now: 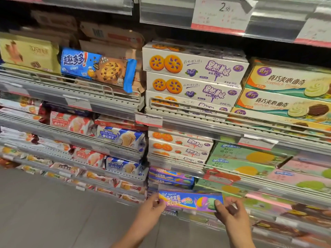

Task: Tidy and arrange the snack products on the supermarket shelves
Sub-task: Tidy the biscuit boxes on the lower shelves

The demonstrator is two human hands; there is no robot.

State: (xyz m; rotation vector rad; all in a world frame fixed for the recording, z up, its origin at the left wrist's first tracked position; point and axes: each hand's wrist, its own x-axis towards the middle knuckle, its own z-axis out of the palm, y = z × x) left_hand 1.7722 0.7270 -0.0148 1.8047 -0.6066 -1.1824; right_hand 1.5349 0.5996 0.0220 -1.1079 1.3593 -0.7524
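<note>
A long purple macaron biscuit box (189, 200) is held level in front of a low shelf. My left hand (152, 205) grips its left end and my right hand (227, 210) pinches its right end, thumb on the front face. Just above it, a stack of matching purple boxes (171, 177) lies on the shelf. White blueberry biscuit boxes (193, 76) are stacked at upper centre.
A blue chocolate-chip cookie pack (97, 68) leans tilted on the upper left shelf. Wafer packs (120, 136) fill the left shelves. Green and yellow cookie boxes (286, 93) stand at the right. Wire shelf rails (197, 111) front each level. Grey floor (53, 212) lies at lower left.
</note>
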